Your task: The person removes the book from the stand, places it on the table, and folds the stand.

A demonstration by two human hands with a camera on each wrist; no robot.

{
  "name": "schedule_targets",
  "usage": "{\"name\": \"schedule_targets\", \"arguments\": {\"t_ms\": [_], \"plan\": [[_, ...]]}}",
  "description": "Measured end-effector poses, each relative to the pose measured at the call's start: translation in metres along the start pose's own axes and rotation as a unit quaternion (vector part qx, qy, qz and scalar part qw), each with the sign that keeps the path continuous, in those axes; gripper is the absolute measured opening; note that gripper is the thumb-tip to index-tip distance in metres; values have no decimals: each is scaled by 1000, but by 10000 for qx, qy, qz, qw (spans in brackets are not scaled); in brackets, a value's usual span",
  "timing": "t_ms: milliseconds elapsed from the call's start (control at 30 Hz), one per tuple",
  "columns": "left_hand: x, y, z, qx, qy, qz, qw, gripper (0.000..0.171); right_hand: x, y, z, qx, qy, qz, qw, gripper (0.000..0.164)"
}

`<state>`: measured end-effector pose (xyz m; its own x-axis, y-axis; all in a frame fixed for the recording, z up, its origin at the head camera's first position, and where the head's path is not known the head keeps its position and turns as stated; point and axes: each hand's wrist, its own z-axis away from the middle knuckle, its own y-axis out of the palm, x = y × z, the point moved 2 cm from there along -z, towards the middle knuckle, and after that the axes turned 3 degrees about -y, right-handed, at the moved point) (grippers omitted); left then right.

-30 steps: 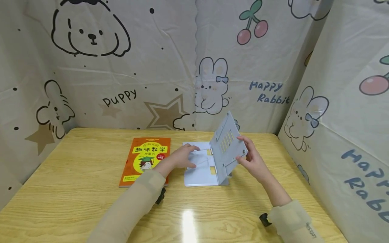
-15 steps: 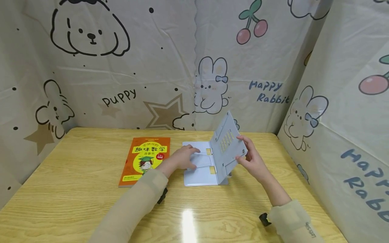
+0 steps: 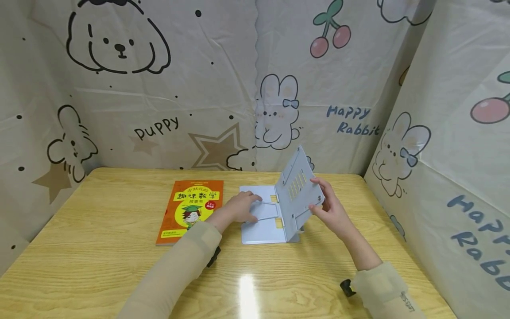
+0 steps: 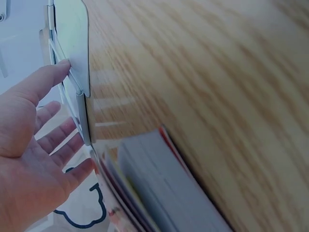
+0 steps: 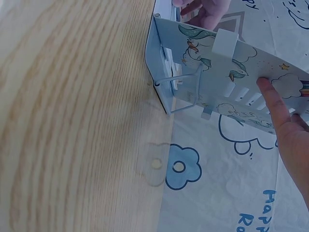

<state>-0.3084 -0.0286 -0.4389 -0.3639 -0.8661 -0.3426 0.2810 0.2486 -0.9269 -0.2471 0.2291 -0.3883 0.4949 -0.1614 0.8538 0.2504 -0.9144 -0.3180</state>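
A pale metal book stand (image 3: 263,232) stands on the table, its base flat and its slotted panel (image 3: 296,190) tilted up at the right. My right hand (image 3: 331,212) grips the panel's outer edge, thumb on one face and fingers on the other. In the right wrist view, a finger lies along the panel's printed back (image 5: 248,72). Over the base, my left hand (image 3: 239,207) pinches a thin wire frame (image 3: 268,218) between thumb and fingers; its other fingers are spread in the left wrist view. A second wire support (image 5: 186,92) joins base and panel behind.
An orange book (image 3: 171,221) with a cartoon cover lies left of the stand, partly under the left forearm. Wood-grain table (image 3: 99,230) surrounds both. A printed cloth (image 3: 215,88) hangs behind the table and along its right side.
My left hand has shifted very slightly, and the wire frame between its thumb and fingers shows more clearly over the base. The right hand and the tilted panel have stayed put.
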Motion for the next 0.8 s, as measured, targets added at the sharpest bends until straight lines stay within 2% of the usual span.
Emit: {"name": "schedule_targets", "arguments": {"t_ms": [367, 533, 700, 800], "plan": [[-1, 1, 1, -8, -50, 27, 10000, 65, 1, 0, 0, 59, 25, 22, 10000, 65], [1, -1, 2, 73, 55, 123, 9999, 69, 1, 1, -1, 52, 39, 78, 9999, 65], [7, -5, 2, 227, 88, 692, 9973, 73, 3, 2, -1, 63, 51, 185, 9998, 66], [10, -9, 2, 89, 42, 965, 9953, 73, 6, 4, -2, 94, -45, 264, 9996, 68]]}}
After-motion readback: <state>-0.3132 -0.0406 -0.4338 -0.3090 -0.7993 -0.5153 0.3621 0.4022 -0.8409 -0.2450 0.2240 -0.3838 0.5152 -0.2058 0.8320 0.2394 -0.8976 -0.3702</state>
